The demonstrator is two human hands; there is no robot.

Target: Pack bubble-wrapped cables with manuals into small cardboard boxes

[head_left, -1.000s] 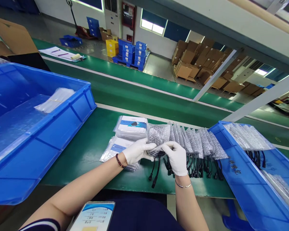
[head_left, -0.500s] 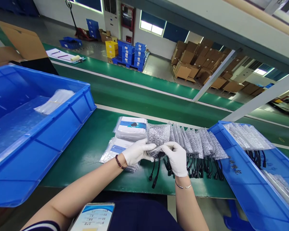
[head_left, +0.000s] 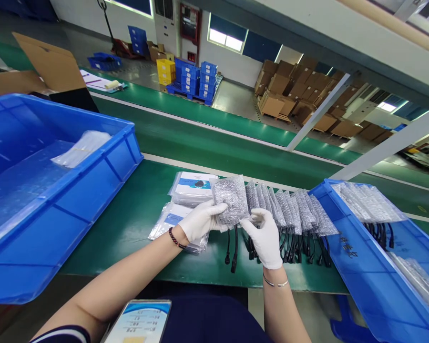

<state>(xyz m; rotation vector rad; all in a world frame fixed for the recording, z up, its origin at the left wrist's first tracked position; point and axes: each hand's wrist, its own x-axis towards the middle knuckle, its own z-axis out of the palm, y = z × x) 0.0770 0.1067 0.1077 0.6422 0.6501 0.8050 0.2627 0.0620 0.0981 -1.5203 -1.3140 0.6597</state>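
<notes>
A bubble-wrap bag (head_left: 230, 197) with two black cables (head_left: 234, 252) hanging from its lower end is held up in front of me. My left hand (head_left: 202, 220), in a white glove, grips the bag's left lower side, thumb on its face. My gloved right hand (head_left: 265, 238) pinches the bag's lower right corner. What is inside the bag is hidden by the wrap. Right of it stands a row of similar bubble-wrap bags (head_left: 289, 208) with black cables trailing toward me. Two stacks of printed leaflets in clear bags (head_left: 195, 186) lie behind and beside my left hand.
A large blue bin (head_left: 103, 176) at left contains clear plastic bags (head_left: 82, 148). Another blue bin (head_left: 353, 257), at right, holds more bubble-wrapped pieces. Behind it a slanted metal post (head_left: 386, 147) rises. An opened cardboard box (head_left: 53, 64) and a clipboard (head_left: 100, 81) are at the back left.
Both hands have raised and tilted the bubble-wrap bag, so its broad face now shows. The right fingers have shifted from its lower edge to its lower right corner.
</notes>
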